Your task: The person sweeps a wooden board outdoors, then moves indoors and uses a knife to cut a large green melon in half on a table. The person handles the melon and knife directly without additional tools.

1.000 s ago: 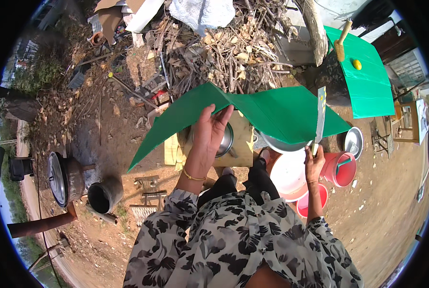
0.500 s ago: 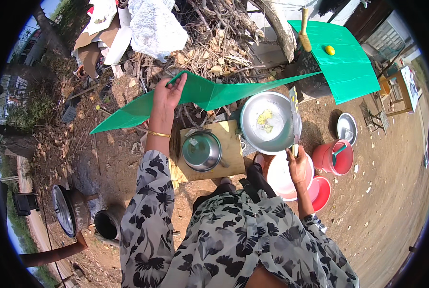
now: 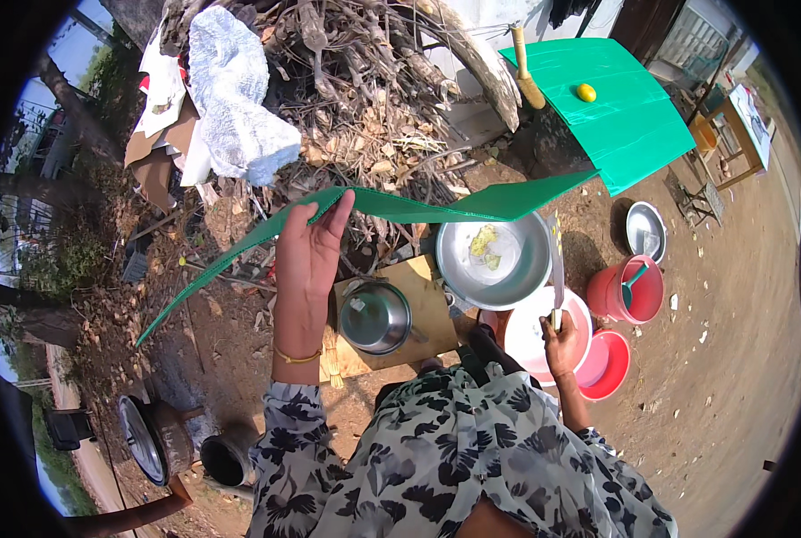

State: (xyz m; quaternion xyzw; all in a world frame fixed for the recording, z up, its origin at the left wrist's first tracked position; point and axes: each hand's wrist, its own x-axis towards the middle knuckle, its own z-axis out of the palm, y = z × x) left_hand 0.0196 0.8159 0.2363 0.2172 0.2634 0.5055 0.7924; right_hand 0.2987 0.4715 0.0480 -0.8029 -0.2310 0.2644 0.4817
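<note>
- The left hand (image 3: 309, 255) is raised in front of the person, fingers and thumb closed in a pinch on the upper edge of a long green leaf (image 3: 391, 208), which sags from that grip down to the left and stretches right, above the bowls.
- The right hand (image 3: 562, 341) is low on the right, its grip wrapped shut round the handle of a knife (image 3: 557, 269) whose blade points upward toward the leaf; whether the tip touches the leaf I cannot tell, as the blade is thin and pale.
- Judged from this, the step in hand is trimming or splitting the leaf, held taut by one hand while the other brings the blade to it.
- The next move seems to call for a steady pinch, the leaf kept stretched, and the blade drawn clear of the holding fingers.
- Below the leaf sit a wide metal bowl (image 3: 495, 260) with yellowish scraps, a smaller lidded pot (image 3: 375, 316) on a wooden board (image 3: 432, 309), and a pink basin (image 3: 531, 336) just beside the knife hand.
</note>
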